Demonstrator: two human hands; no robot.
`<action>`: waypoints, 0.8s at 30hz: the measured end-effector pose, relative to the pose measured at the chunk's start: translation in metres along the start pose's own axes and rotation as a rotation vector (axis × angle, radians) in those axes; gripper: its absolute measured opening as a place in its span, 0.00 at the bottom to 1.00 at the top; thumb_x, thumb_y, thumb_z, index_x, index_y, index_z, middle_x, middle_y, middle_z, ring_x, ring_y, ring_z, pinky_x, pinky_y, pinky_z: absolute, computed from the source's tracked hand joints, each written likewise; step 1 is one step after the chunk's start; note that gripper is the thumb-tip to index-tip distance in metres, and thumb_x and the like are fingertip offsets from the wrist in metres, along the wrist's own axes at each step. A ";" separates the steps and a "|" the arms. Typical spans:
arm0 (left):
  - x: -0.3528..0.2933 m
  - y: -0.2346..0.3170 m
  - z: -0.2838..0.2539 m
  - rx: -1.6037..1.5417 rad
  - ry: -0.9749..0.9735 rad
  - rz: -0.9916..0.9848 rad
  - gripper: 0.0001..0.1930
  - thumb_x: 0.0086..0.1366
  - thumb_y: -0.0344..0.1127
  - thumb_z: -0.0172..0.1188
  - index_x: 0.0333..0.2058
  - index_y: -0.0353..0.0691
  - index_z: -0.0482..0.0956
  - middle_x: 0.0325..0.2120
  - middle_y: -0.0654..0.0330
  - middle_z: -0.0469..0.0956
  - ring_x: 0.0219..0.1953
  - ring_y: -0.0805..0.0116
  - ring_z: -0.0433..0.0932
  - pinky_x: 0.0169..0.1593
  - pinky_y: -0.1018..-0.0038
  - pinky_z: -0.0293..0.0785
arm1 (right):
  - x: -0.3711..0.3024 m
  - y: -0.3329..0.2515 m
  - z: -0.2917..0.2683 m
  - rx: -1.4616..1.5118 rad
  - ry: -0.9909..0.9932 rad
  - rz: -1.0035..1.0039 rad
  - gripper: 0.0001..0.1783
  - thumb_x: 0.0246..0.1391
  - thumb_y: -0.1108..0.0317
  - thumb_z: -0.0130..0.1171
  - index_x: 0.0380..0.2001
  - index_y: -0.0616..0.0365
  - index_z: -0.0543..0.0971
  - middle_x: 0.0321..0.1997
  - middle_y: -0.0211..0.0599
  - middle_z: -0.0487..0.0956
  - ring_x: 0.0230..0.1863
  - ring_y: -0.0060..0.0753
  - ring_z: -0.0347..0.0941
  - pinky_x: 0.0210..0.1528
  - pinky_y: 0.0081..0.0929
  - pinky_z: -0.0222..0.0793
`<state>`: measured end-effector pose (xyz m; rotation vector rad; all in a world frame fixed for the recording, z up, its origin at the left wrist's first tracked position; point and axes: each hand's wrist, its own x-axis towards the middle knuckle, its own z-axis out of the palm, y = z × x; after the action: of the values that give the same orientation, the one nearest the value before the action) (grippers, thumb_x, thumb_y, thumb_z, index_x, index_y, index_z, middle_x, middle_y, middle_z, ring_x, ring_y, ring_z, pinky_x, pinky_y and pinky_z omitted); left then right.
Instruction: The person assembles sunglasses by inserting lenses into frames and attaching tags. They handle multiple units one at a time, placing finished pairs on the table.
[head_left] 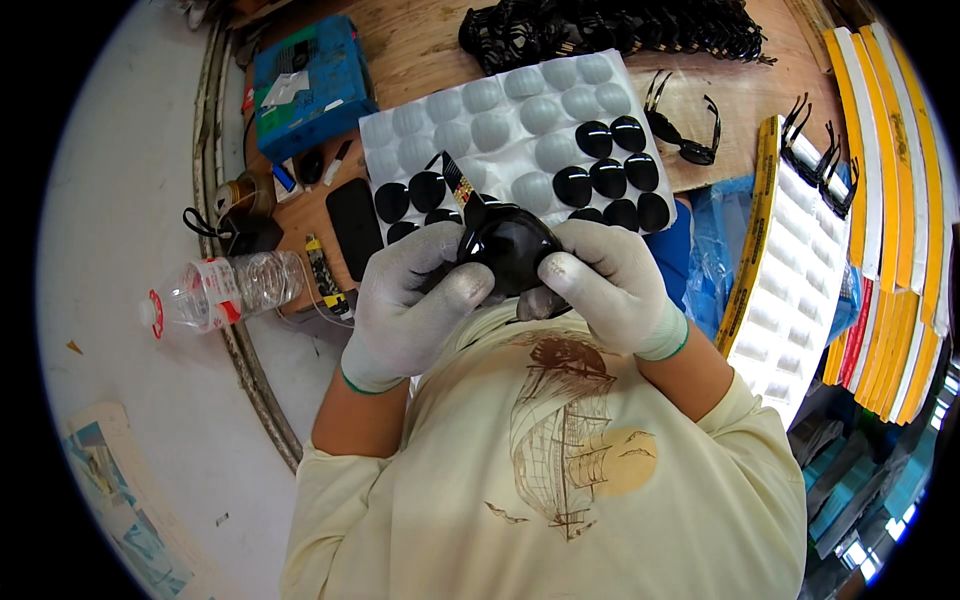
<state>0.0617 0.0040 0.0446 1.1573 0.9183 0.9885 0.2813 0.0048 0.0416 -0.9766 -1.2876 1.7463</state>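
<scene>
Both my hands wear white gloves with green cuffs. Between them, close to my chest, is a pair of black sunglasses (513, 240), with one patterned temple pointing up and away. My left hand (415, 300) grips its left side. The fingers and thumb of my right hand (615, 285) pinch the right side. Beyond them lies a white moulded tray (372, 135) with rounded pockets. Dark lenses (608, 177) fill pockets at its right and near left, while the other pockets show none. My hands hide part of the tray's near edge.
Black eyeglass frames (610, 30) are heaped at the back. Sunglasses (688, 140) lie right of the tray. A second white tray (785, 300) leans at the right, beside stacked yellow-edged trays (880, 200). Leftward are a blue box (312, 85), a black phone (354, 230) and a plastic bottle (225, 290).
</scene>
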 end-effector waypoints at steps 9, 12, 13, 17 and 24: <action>0.001 -0.006 0.000 0.159 0.078 0.063 0.07 0.65 0.30 0.59 0.36 0.31 0.81 0.25 0.65 0.75 0.27 0.80 0.68 0.31 0.77 0.65 | 0.003 0.001 -0.003 -0.171 -0.052 -0.057 0.09 0.63 0.69 0.55 0.36 0.65 0.79 0.26 0.37 0.82 0.28 0.28 0.80 0.34 0.26 0.74; 0.002 0.001 -0.009 0.134 -0.022 0.020 0.08 0.65 0.31 0.60 0.36 0.31 0.81 0.24 0.66 0.75 0.28 0.80 0.69 0.32 0.77 0.66 | 0.004 -0.010 -0.006 -0.215 -0.114 -0.049 0.08 0.62 0.70 0.55 0.35 0.65 0.79 0.26 0.37 0.82 0.28 0.29 0.80 0.34 0.26 0.74; 0.003 0.003 -0.010 0.088 -0.037 0.011 0.08 0.66 0.32 0.60 0.35 0.31 0.81 0.25 0.66 0.75 0.29 0.80 0.70 0.33 0.78 0.67 | 0.005 -0.012 -0.006 -0.214 -0.124 -0.047 0.08 0.62 0.70 0.55 0.35 0.65 0.78 0.26 0.38 0.82 0.28 0.29 0.80 0.33 0.26 0.74; 0.004 0.008 -0.006 -0.010 -0.030 -0.026 0.08 0.67 0.31 0.60 0.37 0.32 0.81 0.29 0.65 0.77 0.32 0.79 0.73 0.37 0.79 0.70 | 0.005 -0.015 -0.004 -0.259 -0.110 -0.040 0.07 0.62 0.71 0.56 0.34 0.66 0.78 0.26 0.37 0.82 0.27 0.26 0.79 0.32 0.25 0.74; 0.006 0.007 0.011 -0.158 -0.016 -0.067 0.09 0.71 0.29 0.56 0.43 0.28 0.77 0.36 0.57 0.81 0.38 0.75 0.80 0.44 0.75 0.78 | 0.003 -0.003 0.015 0.076 0.147 0.005 0.07 0.64 0.71 0.57 0.34 0.64 0.78 0.29 0.33 0.83 0.31 0.19 0.78 0.34 0.22 0.74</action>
<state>0.0731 0.0074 0.0534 0.9938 0.8456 0.9782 0.2668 0.0025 0.0475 -1.0448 -1.1191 1.6811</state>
